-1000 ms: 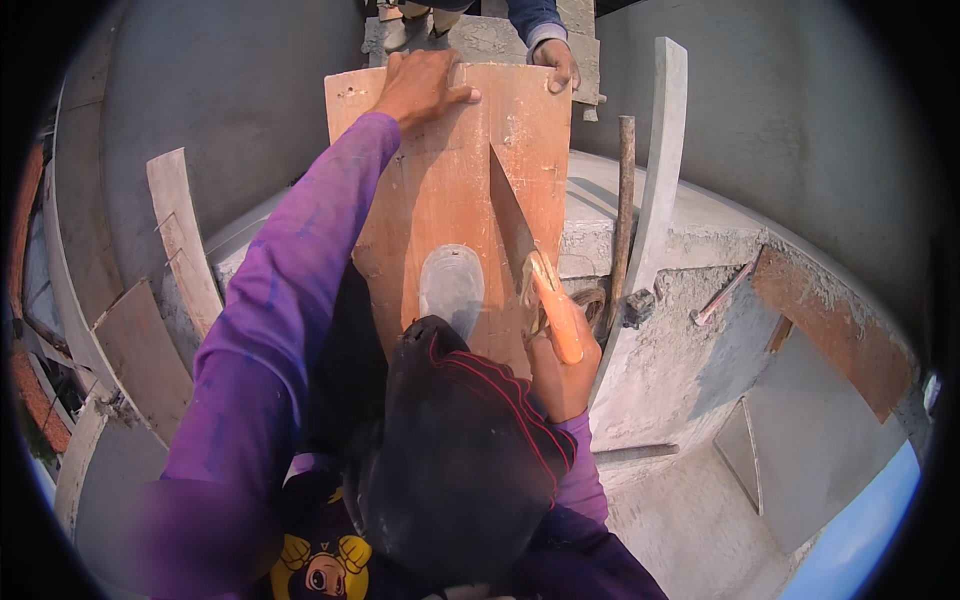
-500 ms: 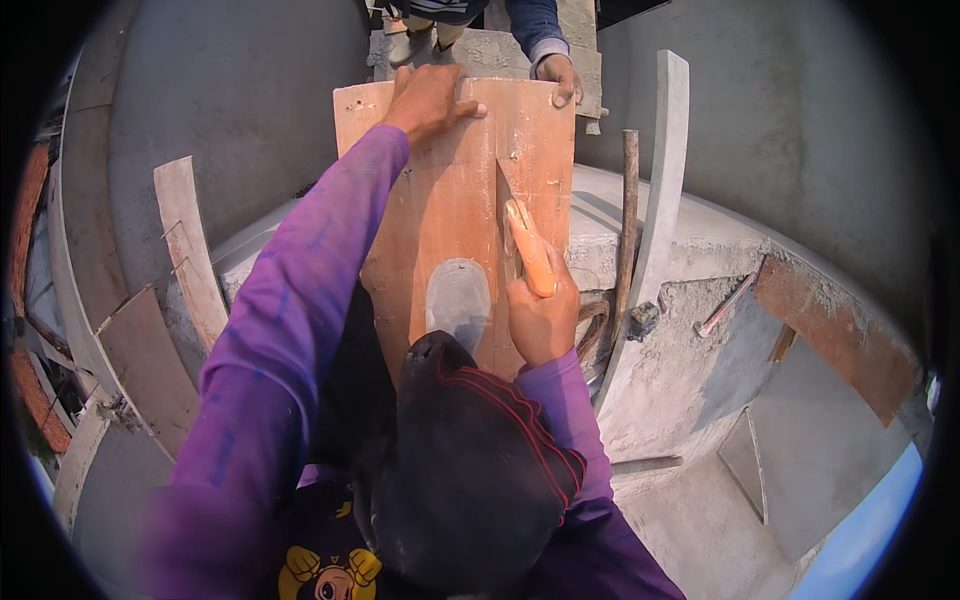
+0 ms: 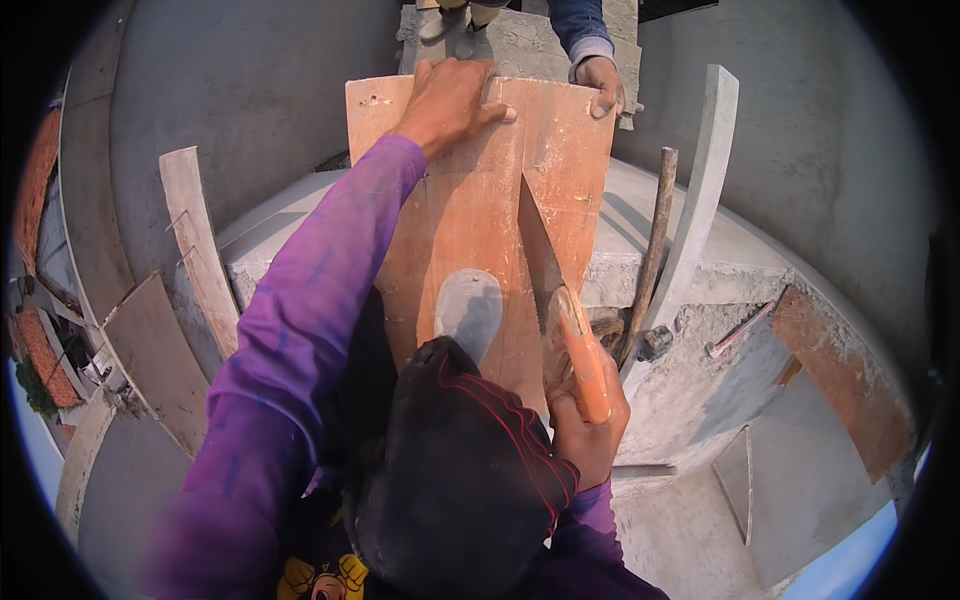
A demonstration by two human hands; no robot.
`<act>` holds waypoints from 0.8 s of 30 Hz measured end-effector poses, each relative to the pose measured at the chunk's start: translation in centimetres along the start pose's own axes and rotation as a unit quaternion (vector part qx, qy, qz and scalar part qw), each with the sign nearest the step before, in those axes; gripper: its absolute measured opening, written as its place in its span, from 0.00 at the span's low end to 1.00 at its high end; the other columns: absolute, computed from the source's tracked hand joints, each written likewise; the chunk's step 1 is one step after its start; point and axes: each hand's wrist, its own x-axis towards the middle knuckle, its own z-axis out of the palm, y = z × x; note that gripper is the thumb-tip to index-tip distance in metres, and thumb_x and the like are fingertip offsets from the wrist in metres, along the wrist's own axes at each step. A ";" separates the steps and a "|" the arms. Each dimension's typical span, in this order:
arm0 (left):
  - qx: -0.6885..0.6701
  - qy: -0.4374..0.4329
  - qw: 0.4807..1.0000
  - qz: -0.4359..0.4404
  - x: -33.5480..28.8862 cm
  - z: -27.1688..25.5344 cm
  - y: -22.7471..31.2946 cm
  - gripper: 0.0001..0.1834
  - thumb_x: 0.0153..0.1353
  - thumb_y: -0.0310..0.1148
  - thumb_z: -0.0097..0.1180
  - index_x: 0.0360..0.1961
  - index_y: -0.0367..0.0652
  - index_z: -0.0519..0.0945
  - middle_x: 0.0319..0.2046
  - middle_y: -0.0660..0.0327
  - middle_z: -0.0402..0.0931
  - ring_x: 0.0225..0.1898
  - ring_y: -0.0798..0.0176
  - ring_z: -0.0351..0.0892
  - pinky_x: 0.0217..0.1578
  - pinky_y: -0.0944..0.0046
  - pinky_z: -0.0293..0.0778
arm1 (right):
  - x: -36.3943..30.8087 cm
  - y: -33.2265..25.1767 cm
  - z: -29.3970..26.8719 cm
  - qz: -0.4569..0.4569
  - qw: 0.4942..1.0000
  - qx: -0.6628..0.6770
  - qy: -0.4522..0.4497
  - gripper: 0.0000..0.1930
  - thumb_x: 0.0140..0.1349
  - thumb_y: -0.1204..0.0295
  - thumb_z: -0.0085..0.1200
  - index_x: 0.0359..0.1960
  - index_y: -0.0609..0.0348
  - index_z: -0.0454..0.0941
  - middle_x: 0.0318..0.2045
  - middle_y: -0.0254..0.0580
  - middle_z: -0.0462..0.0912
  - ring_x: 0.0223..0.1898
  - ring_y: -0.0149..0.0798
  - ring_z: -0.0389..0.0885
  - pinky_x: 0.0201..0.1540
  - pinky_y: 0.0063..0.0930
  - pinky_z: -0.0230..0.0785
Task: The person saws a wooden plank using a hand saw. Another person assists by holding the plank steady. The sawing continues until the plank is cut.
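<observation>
A reddish-brown plywood board (image 3: 470, 210) stretches out in front of me. Over its far edge my left hand (image 3: 450, 105) is hooked, the thumb lying along the face, gripping the board. My right hand (image 3: 593, 430) is closed round the orange handle of a handsaw (image 3: 540, 245). The saw's blade slants up and leftward, its tip at a long lengthwise line in the board; how deep it sits I cannot tell. My grey shoe (image 3: 472, 305) rests on the board. At the far right corner, another person's hand (image 3: 600, 85) holds the edge.
A wooden pole (image 3: 655, 245) and a pale upright plank (image 3: 705, 180) stand right of the board. Another plank (image 3: 195, 230) leans at left. A hammer-like tool (image 3: 735, 335) lies on the concrete ledge (image 3: 690, 280). A black cap (image 3: 450, 480) covers part of the lower view.
My right hand has drawn the handsaw back toward me and to the right, baring more of the blade. My left hand stays on the far edge. The whole view has shifted slightly.
</observation>
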 end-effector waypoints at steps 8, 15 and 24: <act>0.006 0.035 0.999 0.035 0.3 0.9 0.4 0.33 0.60 0.56 0.74 0.54 0.40 0.86 0.44 0.47 0.89 0.54 0.44 0.84 0.57 0.44 0.65 | 1.0 4.3 2.8 -0.071 0.997 -0.020 0.029 0.28 0.60 0.82 0.53 0.65 0.68 0.79 0.58 0.58 0.86 0.60 0.49 0.88 0.63 0.37 0.77; 0.035 0.027 0.999 0.023 0.5 0.3 0.1 0.34 0.61 0.57 0.74 0.57 0.41 0.85 0.47 0.48 0.89 0.56 0.45 0.84 0.58 0.45 0.65 | 4.6 3.9 3.0 -0.065 0.996 0.044 0.041 0.29 0.59 0.82 0.53 0.66 0.69 0.79 0.52 0.48 0.87 0.50 0.38 0.84 0.56 0.30 0.74; 0.050 0.117 0.987 0.100 -0.2 2.0 -0.9 0.35 0.63 0.56 0.72 0.63 0.44 0.83 0.51 0.51 0.88 0.61 0.47 0.81 0.65 0.45 0.64 | 7.3 -2.9 1.8 -0.138 0.990 0.040 0.004 0.34 0.58 0.86 0.42 0.68 0.65 0.82 0.48 0.36 0.86 0.23 0.19 0.70 0.26 0.17 0.63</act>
